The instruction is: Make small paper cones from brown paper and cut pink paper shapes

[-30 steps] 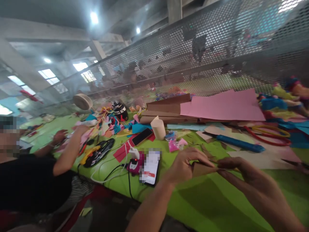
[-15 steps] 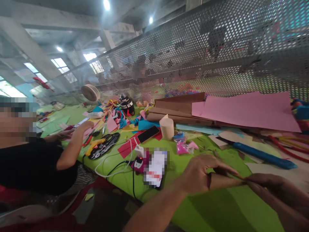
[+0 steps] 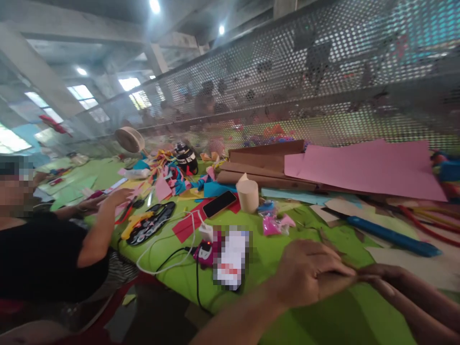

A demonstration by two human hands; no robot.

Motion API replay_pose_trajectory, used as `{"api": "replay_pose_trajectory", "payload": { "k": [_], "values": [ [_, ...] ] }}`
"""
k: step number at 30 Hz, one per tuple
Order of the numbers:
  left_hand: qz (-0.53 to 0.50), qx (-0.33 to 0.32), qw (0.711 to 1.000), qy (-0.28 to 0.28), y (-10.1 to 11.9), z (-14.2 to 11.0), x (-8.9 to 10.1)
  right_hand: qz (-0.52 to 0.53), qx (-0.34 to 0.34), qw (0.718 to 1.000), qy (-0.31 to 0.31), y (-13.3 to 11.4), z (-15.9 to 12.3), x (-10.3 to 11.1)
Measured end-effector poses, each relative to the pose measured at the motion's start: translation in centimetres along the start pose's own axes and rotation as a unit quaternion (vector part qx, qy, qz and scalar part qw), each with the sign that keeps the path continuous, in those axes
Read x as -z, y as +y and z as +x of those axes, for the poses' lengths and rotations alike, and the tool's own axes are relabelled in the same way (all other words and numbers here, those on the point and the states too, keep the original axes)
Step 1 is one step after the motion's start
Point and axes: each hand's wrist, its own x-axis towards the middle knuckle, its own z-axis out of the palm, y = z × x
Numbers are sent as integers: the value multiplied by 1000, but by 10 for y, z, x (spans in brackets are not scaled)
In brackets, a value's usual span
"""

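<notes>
Just above the green tabletop, my left hand [image 3: 305, 273] pinches a small tan piece [image 3: 336, 286] that looks like folded or rolled paper. The fingertips of my right hand [image 3: 406, 290] meet its far end, thumb and finger closed on it. Most of the piece is hidden under my fingers. Beyond my hands lies a blue-handled cutter knife [image 3: 391, 235] with a dark blade, resting on tan paper scraps. Small plastic bags with pink and blue contents [image 3: 273, 223] are behind my left hand.
A phone with a lit screen [image 3: 232, 261] lies left of my forearm, beside a magenta power strip [image 3: 204, 254] with cables. Farther back are a dark phone [image 3: 220, 204], a cream roll [image 3: 247, 195], brown and pink sheets [image 3: 362, 167], and a yellow glue gun [image 3: 138, 221]. A co-worker sits at left.
The fingers of my left hand have closed down over the tan piece, so the gap above it is gone. My fingertips stay together at its end. The view has shifted slightly.
</notes>
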Motion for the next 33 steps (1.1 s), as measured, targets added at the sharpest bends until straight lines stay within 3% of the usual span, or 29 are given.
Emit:
{"api": "replay_pose_trajectory", "payload": {
  "k": [4,10,19,29,33],
  "values": [
    [157,-36,987,16,7,0,3,99,-89,990,-46,-26,-4,-5],
    [217,-89,972,34,13,4,5,149,-88,977,-125,-40,-5,-17],
    [131,-58,989,43,15,8,0,159,-79,978,-105,-37,-4,-16],
    [194,-123,973,12,15,6,4,161,-106,980,-44,-38,-2,-12],
    [161,-91,983,-5,16,10,8,170,-106,979,-27,-40,-2,-12]
  ]
}}
